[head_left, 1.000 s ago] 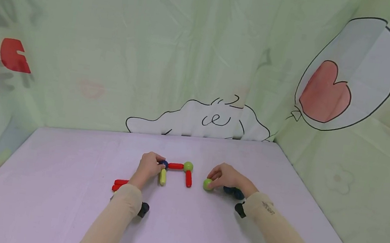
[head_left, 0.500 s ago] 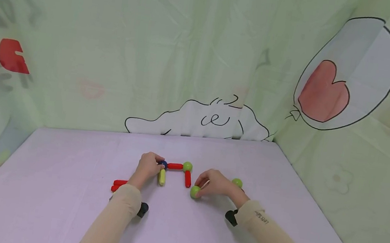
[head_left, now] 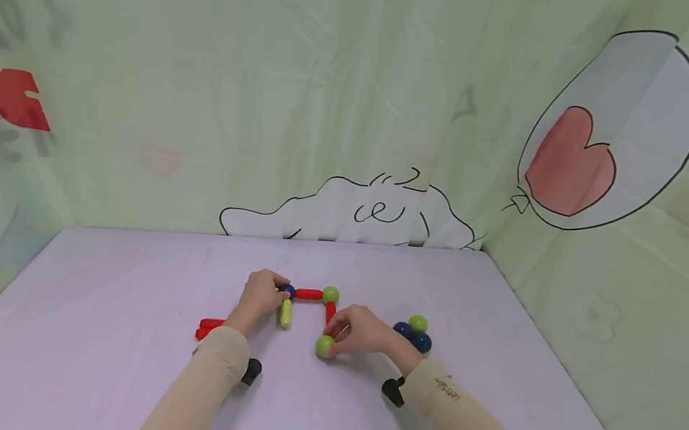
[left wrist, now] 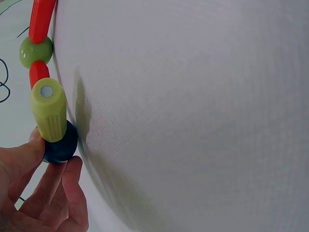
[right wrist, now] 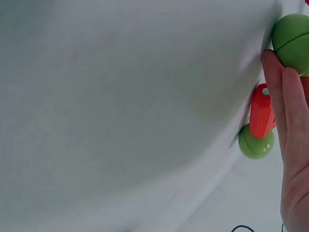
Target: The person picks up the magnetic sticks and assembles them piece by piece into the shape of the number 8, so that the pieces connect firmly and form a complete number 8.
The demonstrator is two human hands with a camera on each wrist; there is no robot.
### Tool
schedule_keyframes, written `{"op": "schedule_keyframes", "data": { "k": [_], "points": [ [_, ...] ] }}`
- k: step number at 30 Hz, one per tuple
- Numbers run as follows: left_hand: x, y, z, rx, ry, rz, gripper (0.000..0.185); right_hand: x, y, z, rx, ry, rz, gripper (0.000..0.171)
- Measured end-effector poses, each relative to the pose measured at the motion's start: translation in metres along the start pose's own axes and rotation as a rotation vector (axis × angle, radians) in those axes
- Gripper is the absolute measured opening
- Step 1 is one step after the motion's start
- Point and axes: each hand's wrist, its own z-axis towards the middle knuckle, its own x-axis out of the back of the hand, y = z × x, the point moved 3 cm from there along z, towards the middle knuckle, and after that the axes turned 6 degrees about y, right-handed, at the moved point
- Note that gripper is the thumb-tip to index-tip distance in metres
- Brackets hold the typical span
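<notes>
My left hand [head_left: 262,295] pinches a dark blue ball [left wrist: 63,149] between thumb and fingers. From that ball a yellow magnetic rod [head_left: 285,315] points toward me, its metal tip showing in the left wrist view. A red rod [head_left: 308,294] runs right from the blue ball to a green ball [head_left: 330,294]. Another red rod [head_left: 330,312] extends toward me from this green ball. Just in front of its near end, my right hand [head_left: 362,331] grips a second green ball [right wrist: 292,43]. Fingers hide whether rod and ball touch.
Right of the right hand, two dark blue balls [head_left: 422,343] and a green ball [head_left: 418,323] sit clustered on the tablecloth [head_left: 103,358]. Red rods [head_left: 211,324] lie beside the left forearm, partly covered by it. Printed curtains stand behind the table.
My right hand has carried the green ball left and toward me, from beside the ball cluster to the near end of the red rod. My left hand has stayed in place.
</notes>
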Motion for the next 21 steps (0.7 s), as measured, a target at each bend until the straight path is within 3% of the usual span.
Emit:
{"op": "schedule_keyframes", "data": {
  "k": [10, 21],
  "points": [
    [-0.001, -0.002, 0.001, -0.031, 0.01, 0.001, 0.026, -0.012, -0.013, 0.008, 0.03, 0.011, -0.005, 0.025],
    [-0.002, -0.003, 0.002, -0.016, 0.011, -0.004, 0.025, -0.018, -0.023, 0.018, 0.022, 0.034, -0.001, 0.022]
  ]
}}
